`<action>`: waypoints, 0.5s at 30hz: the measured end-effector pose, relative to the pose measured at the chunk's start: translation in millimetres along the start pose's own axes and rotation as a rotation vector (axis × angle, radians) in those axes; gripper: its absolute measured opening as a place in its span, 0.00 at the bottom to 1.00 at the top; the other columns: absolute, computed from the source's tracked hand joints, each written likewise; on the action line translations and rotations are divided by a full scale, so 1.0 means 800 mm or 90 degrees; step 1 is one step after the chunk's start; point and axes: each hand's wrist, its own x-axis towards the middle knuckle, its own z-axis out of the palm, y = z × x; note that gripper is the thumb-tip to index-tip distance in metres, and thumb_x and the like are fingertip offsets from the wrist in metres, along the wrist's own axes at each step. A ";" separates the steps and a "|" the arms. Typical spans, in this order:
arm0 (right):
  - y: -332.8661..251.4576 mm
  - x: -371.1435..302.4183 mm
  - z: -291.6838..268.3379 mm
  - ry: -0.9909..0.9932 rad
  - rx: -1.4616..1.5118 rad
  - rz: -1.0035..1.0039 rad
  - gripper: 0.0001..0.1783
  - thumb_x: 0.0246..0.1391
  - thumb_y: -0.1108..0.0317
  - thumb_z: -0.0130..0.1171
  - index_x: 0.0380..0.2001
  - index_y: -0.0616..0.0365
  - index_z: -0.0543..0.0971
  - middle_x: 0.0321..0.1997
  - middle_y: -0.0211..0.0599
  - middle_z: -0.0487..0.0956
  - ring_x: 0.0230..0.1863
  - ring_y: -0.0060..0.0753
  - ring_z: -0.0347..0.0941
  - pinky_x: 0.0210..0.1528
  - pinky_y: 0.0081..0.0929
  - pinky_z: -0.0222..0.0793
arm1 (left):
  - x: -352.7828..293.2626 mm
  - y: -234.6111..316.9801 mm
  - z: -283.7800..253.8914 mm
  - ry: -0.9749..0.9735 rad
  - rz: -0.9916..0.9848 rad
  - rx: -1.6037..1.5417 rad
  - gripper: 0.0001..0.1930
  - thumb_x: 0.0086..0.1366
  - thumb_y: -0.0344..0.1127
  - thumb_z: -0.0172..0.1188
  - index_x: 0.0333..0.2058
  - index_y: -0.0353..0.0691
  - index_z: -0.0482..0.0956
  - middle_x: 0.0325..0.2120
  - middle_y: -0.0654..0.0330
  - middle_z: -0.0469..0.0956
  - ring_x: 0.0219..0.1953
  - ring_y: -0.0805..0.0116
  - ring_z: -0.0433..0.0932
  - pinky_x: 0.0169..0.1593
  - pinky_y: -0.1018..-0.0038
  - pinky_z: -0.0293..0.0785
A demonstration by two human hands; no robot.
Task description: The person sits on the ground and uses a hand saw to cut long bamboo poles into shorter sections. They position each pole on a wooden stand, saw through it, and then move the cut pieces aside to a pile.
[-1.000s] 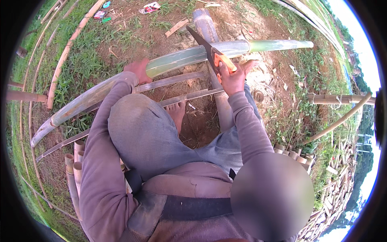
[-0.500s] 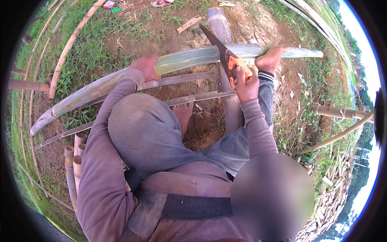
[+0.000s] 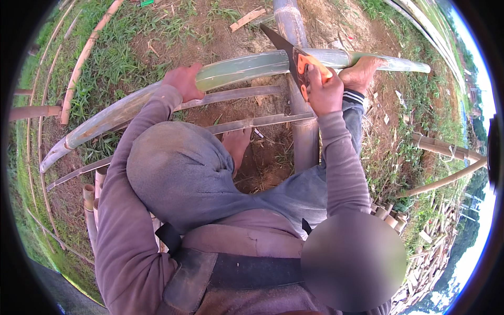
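Observation:
A long green bamboo pole (image 3: 241, 71) lies crosswise before me, resting over a thick grey bamboo log (image 3: 304, 137). My left hand (image 3: 184, 83) is closed round the pole, left of its middle. In my right hand (image 3: 324, 90) is the orange handle of a hand saw (image 3: 286, 50). Its dark blade crosses the pole beside the log and points away to the upper left. My bare right foot (image 3: 361, 74) presses on the pole to the right of the saw. How deep the blade sits in the bamboo I cannot tell.
Split bamboo strips (image 3: 252, 122) run below the pole, near my other foot (image 3: 236, 147). Upright bamboo pieces (image 3: 89, 202) stand at my left. Bamboo rails (image 3: 443, 147) are at the right, with a heap of offcuts (image 3: 433, 252) nearer me. A wood scrap (image 3: 248, 19) lies on the far ground.
The view has shifted slightly. My right hand and the saw have moved a little along the cutting stroke, while the left hand keeps its hold on the pole.

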 end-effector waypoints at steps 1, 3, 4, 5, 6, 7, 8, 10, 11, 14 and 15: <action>-0.015 0.004 0.006 -0.008 -0.038 -0.008 0.14 0.70 0.65 0.64 0.42 0.69 0.81 0.31 0.33 0.84 0.30 0.18 0.77 0.32 0.24 0.73 | -0.006 0.000 0.003 0.014 0.004 -0.007 0.41 0.47 0.51 0.76 0.60 0.47 0.73 0.44 0.46 0.86 0.47 0.42 0.86 0.52 0.51 0.82; -0.022 -0.023 -0.008 -0.025 0.050 0.044 0.14 0.70 0.65 0.64 0.44 0.68 0.81 0.31 0.32 0.84 0.29 0.17 0.77 0.31 0.22 0.73 | -0.012 -0.002 0.001 -0.022 -0.006 -0.012 0.40 0.47 0.51 0.76 0.60 0.48 0.74 0.45 0.46 0.86 0.48 0.42 0.86 0.52 0.51 0.82; -0.018 -0.057 -0.028 -0.042 0.179 0.088 0.13 0.71 0.65 0.64 0.45 0.68 0.81 0.31 0.30 0.83 0.28 0.16 0.77 0.30 0.20 0.72 | -0.009 -0.008 -0.006 -0.030 -0.019 -0.016 0.40 0.47 0.51 0.76 0.60 0.48 0.74 0.45 0.46 0.86 0.48 0.42 0.86 0.52 0.51 0.82; -0.004 -0.095 -0.062 -0.043 0.158 0.050 0.13 0.71 0.65 0.63 0.47 0.66 0.80 0.29 0.26 0.81 0.25 0.13 0.74 0.27 0.17 0.69 | -0.008 -0.011 -0.009 -0.024 -0.021 -0.018 0.40 0.47 0.51 0.76 0.60 0.48 0.74 0.45 0.46 0.86 0.48 0.42 0.86 0.52 0.51 0.82; -0.006 -0.136 -0.100 -0.055 0.106 0.072 0.12 0.72 0.65 0.61 0.48 0.66 0.80 0.26 0.22 0.78 0.23 0.11 0.71 0.25 0.16 0.67 | -0.016 -0.013 -0.009 -0.033 -0.032 -0.020 0.40 0.48 0.51 0.76 0.60 0.48 0.74 0.45 0.46 0.86 0.48 0.42 0.86 0.52 0.51 0.82; -0.019 -0.177 -0.134 -0.047 0.185 0.111 0.13 0.72 0.65 0.60 0.49 0.66 0.80 0.25 0.21 0.77 0.22 0.09 0.69 0.24 0.14 0.64 | -0.018 -0.013 -0.005 -0.037 -0.035 -0.023 0.39 0.48 0.51 0.76 0.59 0.48 0.74 0.45 0.46 0.86 0.48 0.42 0.86 0.52 0.51 0.82; -0.013 -0.207 -0.158 -0.027 0.170 0.092 0.13 0.72 0.65 0.60 0.49 0.66 0.80 0.25 0.22 0.77 0.22 0.09 0.69 0.25 0.14 0.64 | -0.014 -0.013 0.000 -0.024 -0.027 -0.022 0.41 0.47 0.51 0.77 0.60 0.49 0.74 0.44 0.45 0.86 0.48 0.41 0.86 0.52 0.51 0.82; 0.001 -0.219 -0.162 -0.005 0.158 0.081 0.13 0.72 0.65 0.60 0.49 0.65 0.80 0.26 0.23 0.78 0.22 0.09 0.70 0.25 0.13 0.64 | -0.010 -0.015 0.010 -0.006 -0.006 -0.015 0.43 0.45 0.51 0.78 0.61 0.49 0.73 0.42 0.44 0.86 0.48 0.39 0.85 0.52 0.50 0.81; 0.010 -0.203 -0.145 -0.005 0.165 0.081 0.13 0.72 0.65 0.61 0.49 0.65 0.80 0.26 0.24 0.79 0.23 0.09 0.70 0.25 0.13 0.65 | -0.008 -0.014 0.010 -0.010 -0.006 -0.017 0.42 0.45 0.51 0.78 0.60 0.49 0.73 0.42 0.44 0.86 0.47 0.39 0.85 0.52 0.50 0.81; 0.042 -0.093 -0.034 0.003 0.214 0.076 0.13 0.69 0.65 0.66 0.44 0.67 0.81 0.30 0.30 0.83 0.29 0.14 0.76 0.28 0.18 0.70 | -0.002 -0.004 0.006 -0.019 0.009 -0.026 0.41 0.45 0.51 0.77 0.59 0.48 0.74 0.42 0.45 0.86 0.47 0.40 0.85 0.51 0.50 0.81; 0.044 -0.043 0.001 0.004 0.154 0.031 0.14 0.68 0.64 0.67 0.41 0.68 0.81 0.29 0.33 0.84 0.30 0.18 0.78 0.31 0.23 0.73 | 0.002 -0.002 0.003 -0.019 0.010 -0.022 0.40 0.46 0.51 0.77 0.58 0.48 0.74 0.43 0.46 0.86 0.47 0.41 0.86 0.51 0.50 0.81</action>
